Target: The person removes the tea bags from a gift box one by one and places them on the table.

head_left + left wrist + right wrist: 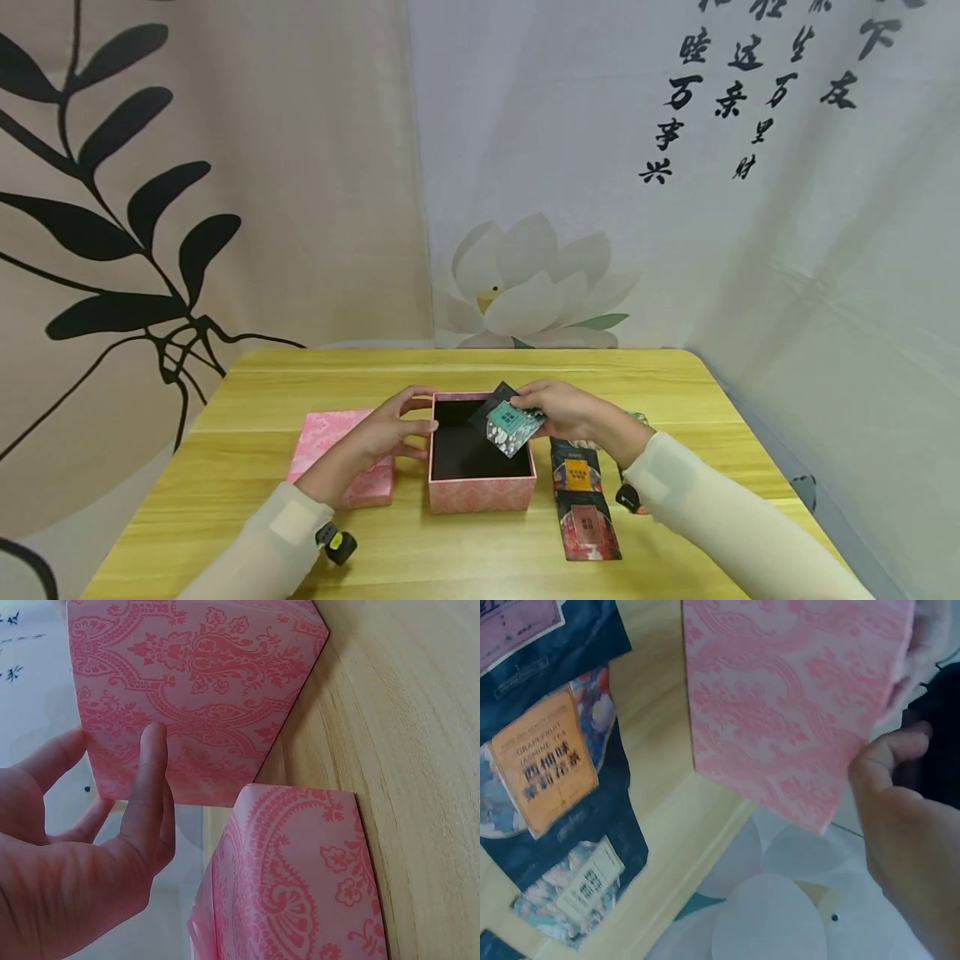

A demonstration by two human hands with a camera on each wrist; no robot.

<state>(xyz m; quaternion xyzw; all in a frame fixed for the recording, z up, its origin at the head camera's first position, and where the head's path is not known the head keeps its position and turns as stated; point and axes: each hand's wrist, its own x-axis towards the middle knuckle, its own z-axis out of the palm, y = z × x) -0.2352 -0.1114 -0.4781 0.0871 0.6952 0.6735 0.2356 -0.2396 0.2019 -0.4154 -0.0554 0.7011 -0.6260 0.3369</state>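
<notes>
A pink patterned box (482,497) with a dark interior stands uncovered on the table. My left hand (392,427) is at its left side, fingers spread, with fingertips touching the patterned wall (195,682). Over the right part of the box, my right hand (558,408) pinches a dark tea sachet (513,421) with a teal label, tilted above the opening. In the right wrist view the box wall (787,697) hides most of the fingers of that hand (900,787), and a dark edge shows by the thumb.
The pink lid (377,483) lies left of the box, partly behind my left forearm. Right of the box, several tea sachets (587,525) lie overlapping in a column, one with an orange label (546,761). More sachets are partly covered by my right arm. A printed curtain hangs behind the table.
</notes>
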